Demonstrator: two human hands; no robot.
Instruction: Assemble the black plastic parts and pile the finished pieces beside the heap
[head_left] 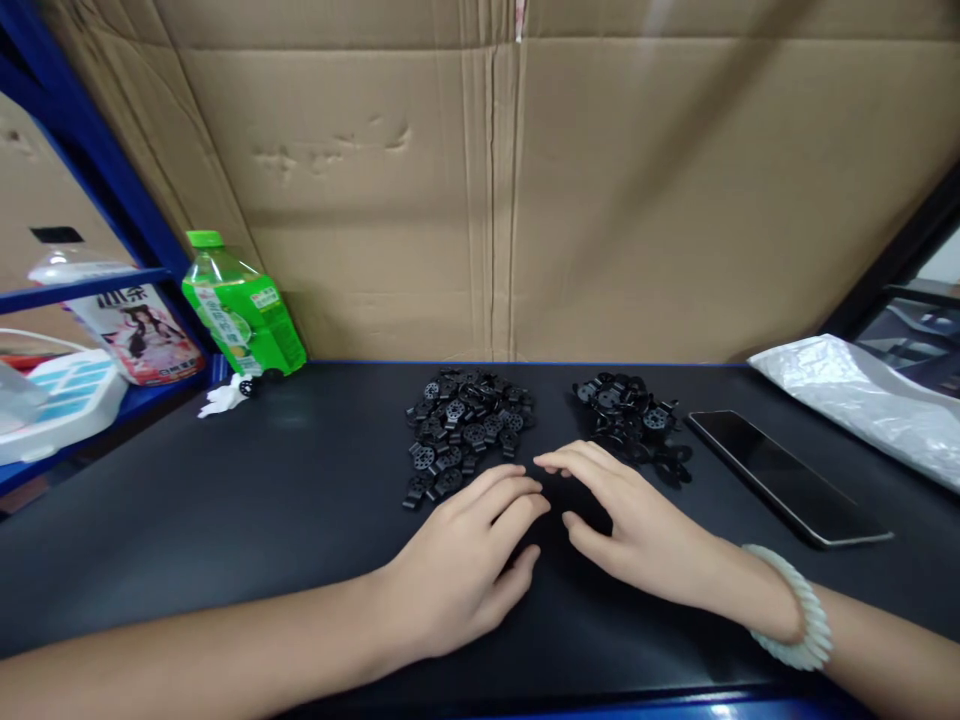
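Two heaps of small black plastic parts lie on the black table top (pixel 300 500). The larger pile of round, perforated parts with tabs (pixel 469 425) sits just beyond my left hand (pixel 480 560). A smaller pile of black disc-like parts (pixel 630 415) lies beyond my right hand (pixel 622 520). Both hands rest low over the table with fingers bent and apart, fingertips facing each other across a narrow gap. Nothing shows between the fingers of either hand. A pale beaded bracelet (pixel 799 610) circles my right wrist.
A phone (pixel 780 475) and a silvery plastic bag (pixel 862 400) lie at the right. Back left stand a green drink bottle (pixel 244 310) and crumpled white tissue (pixel 223 398). A blue shelf at far left holds a labelled bottle (pixel 142 330). Cardboard (pixel 637 180) walls the back.
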